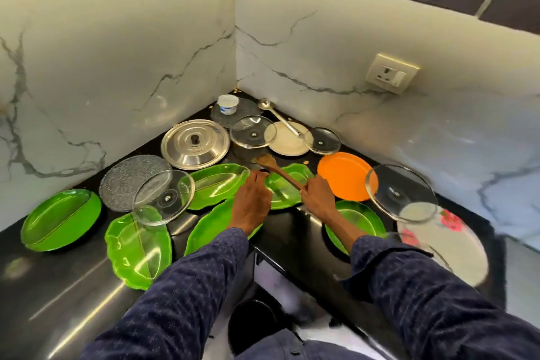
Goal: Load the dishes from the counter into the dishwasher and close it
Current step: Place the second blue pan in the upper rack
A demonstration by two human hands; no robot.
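The black polished corner bench (58, 295) carries all the dishes, and it meets white marble-patterned wall panels (117, 52) on two sides; a cream wall socket (391, 73) sits on the right panel. The large white round plate with a red flower print (450, 240) lies at the right edge of the bench, partly under a clear glass lid (400, 193) that also overlaps the orange round plastic plate (342, 178). The green oval plastic dish (58, 219) lies at far left, and just beside it the translucent green leaf-shaped tray (137, 248). A second clear glass lid (163, 199) leans over that tray and a textured grey glass plate (128, 178). The stainless steel lid with a black knob (195, 143) rests behind the green trays, next to two smaller glass lids (252, 133) (321, 140) and a cream round plate (287, 140). A steel ladle (277, 115) lies across that cream plate, and a white plastic cup (228, 104) stands in the corner. My right hand (318, 196) grips the handle of the brown wooden spatula (276, 171), whose blade points away from me above a green leaf-shaped tray (283, 190). My left hand (252, 202) reaches to the rim of the adjacent green leaf-shaped tray (216, 184), fingers curled at its edge; I cannot tell whether they grip it.
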